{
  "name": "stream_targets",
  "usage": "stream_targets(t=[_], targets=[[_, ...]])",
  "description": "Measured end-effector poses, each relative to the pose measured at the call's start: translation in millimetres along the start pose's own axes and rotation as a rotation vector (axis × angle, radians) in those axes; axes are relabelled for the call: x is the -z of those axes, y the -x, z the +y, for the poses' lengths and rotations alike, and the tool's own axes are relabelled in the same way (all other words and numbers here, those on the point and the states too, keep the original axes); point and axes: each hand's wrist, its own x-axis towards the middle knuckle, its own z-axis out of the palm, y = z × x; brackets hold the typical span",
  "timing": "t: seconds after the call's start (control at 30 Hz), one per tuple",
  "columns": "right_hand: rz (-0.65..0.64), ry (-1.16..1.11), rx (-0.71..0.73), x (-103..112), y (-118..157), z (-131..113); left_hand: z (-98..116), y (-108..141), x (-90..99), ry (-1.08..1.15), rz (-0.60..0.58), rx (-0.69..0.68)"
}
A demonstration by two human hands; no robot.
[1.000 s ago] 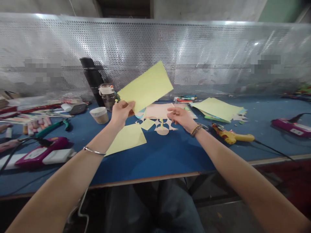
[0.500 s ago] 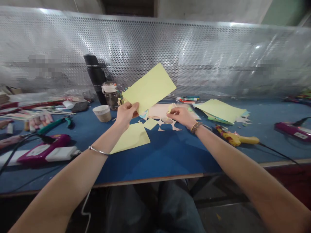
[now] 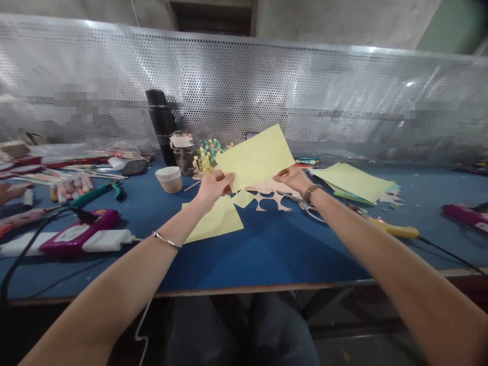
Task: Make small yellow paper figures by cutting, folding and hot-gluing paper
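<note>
Left hand grip [image 3: 214, 187] clamped on a pale yellow paper sheet [image 3: 256, 157], right hand grip [image 3: 294, 179] pinching its edge, over cut pink paper [image 3: 271, 201], scissors [image 3: 307, 209] beside, blue table [image 3: 267, 269]

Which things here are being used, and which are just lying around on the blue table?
Being used: left hand gripping a yellow paper sheet, right hand at its edge, cut pink paper beneath, scissors beside it.

Just lying around: black flask, glass jar, green-handled pliers, yellow glue gun.
</note>
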Motion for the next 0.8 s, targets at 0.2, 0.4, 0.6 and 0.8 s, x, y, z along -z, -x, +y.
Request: stream_targets(t=[0.2, 0.4, 0.6, 0.8], targets=[[0.308, 0.132, 0.364, 51, 53, 11, -1, 0, -0.3, -0.09, -0.025, -0.003], [0.201, 0.567, 0.767, 57, 96, 1, -9, 0, -1.1, -0.274, -0.189, 0.003], [-0.074, 0.538, 0.792, 45, 108, -3, -3, 2, 4.3, -0.433, -0.452, 0.077], [-0.326, 0.335, 0.556, 38, 115, 1, 11, 20, -4.2, -0.887, -0.262, -0.308]])
